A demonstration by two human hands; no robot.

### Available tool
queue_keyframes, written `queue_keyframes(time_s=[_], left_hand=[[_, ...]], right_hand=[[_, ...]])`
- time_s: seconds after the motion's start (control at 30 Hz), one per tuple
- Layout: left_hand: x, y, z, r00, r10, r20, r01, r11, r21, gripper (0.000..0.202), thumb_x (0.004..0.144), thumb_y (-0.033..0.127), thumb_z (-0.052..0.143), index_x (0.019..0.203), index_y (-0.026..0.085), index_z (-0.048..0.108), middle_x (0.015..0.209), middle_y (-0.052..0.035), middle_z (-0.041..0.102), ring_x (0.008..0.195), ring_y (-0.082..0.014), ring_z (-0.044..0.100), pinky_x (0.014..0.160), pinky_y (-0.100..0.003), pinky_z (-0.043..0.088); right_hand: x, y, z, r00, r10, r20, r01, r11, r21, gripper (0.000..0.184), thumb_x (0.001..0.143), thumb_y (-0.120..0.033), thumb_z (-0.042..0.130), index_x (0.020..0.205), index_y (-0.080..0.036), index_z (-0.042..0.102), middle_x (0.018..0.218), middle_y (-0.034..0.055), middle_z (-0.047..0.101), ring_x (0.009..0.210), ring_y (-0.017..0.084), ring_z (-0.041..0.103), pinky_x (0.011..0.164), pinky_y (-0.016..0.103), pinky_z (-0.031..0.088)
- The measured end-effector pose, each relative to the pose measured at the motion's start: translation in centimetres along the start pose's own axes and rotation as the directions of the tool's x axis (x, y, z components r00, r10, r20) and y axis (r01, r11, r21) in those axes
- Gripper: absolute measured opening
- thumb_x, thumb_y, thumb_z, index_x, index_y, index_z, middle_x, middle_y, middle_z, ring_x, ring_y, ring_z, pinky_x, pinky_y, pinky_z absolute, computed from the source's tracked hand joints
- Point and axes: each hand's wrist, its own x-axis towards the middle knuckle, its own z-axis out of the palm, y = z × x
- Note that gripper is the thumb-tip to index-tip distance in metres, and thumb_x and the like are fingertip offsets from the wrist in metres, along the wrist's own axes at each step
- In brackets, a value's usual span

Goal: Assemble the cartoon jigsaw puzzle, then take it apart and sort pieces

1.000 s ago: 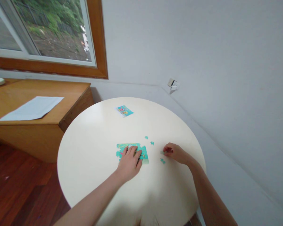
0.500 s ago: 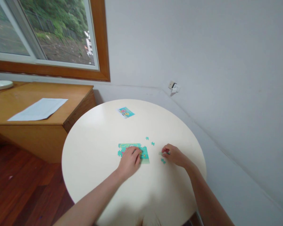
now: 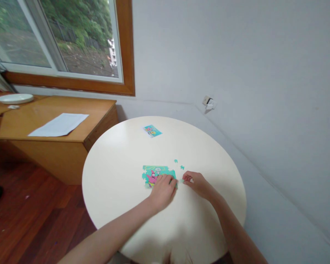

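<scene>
A partly built teal jigsaw puzzle [image 3: 155, 173] with cartoon figures lies near the middle of a round cream table [image 3: 118, 176]. My left hand [image 3: 164, 190] rests on the puzzle's lower right corner, fingers curled and pressing down. My right hand [image 3: 196, 183] is just right of the puzzle, fingers pinched on a small teal piece [image 3: 182, 180] at the puzzle's right edge. Two loose teal pieces [image 3: 179, 164] lie just beyond my hands.
A small picture card [image 3: 152, 130] lies at the table's far side. A wooden cabinet [image 3: 57, 139] to the left carries a sheet of paper [image 3: 59, 124] and a white plate [image 3: 15, 98]. A window is above it; a grey wall runs close on the right.
My right hand picked up a loose piece and carried it left to the puzzle's right edge. My left hand slid to the puzzle's lower right corner, uncovering the picture.
</scene>
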Motion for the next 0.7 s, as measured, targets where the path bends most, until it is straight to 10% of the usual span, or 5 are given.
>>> queue_keyframes(time_s=[0.37, 0.7], left_hand=[[0.9, 0.4, 1.4, 0.998, 0.038, -0.054, -0.042, 0.995, -0.088, 0.018, 0.092, 0.013, 0.041, 0.096, 0.017, 0.058, 0.09, -0.0083, 0.064, 0.09, -0.0228, 0.058, 0.081, -0.038, 0.043], [-2.7, -1.4, -3.2, 0.955, -0.26, -0.14, 0.139, 0.816, -0.561, 0.013, 0.084, 0.013, 0.049, 0.088, 0.018, 0.061, 0.079, -0.0019, 0.066, 0.074, -0.0153, 0.061, 0.068, -0.025, 0.045]], right_hand=[[-0.8, -0.4, 1.0, 0.99, -0.11, -0.087, 0.111, 0.994, 0.005, 0.006, 0.072, -0.021, 0.052, 0.073, -0.023, 0.057, 0.068, 0.0, 0.064, 0.067, 0.016, 0.057, 0.07, 0.03, 0.046], [0.7, -6.6, 1.0, 0.965, -0.255, 0.064, 0.24, 0.954, 0.18, 0.003, 0.074, -0.023, 0.058, 0.073, -0.021, 0.057, 0.073, 0.0003, 0.063, 0.071, 0.015, 0.055, 0.07, 0.027, 0.044]])
